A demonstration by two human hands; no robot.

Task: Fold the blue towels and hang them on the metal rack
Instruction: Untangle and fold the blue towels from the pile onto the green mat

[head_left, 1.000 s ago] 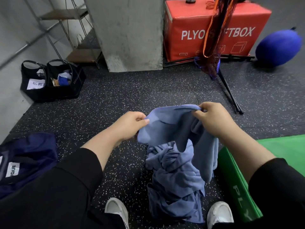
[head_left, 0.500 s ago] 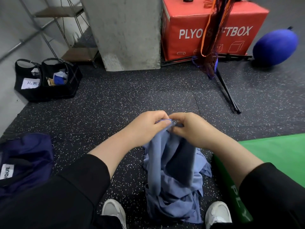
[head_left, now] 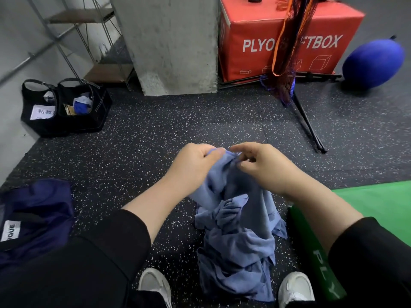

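Both hands meet above the floor, left hand (head_left: 195, 165) and right hand (head_left: 264, 167) fingers pinching the blue towel (head_left: 235, 218).

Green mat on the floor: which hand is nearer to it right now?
Right. The right hand pinches the blue towel above and just left of the green mat; the left hand grips the towel farther left, beyond the right one.

A dark speckled rubber floor (head_left: 138, 152) runs to a grey wall (head_left: 13, 41) at left. A bare concrete pillar (head_left: 171, 41) stands at the floor's far edge.
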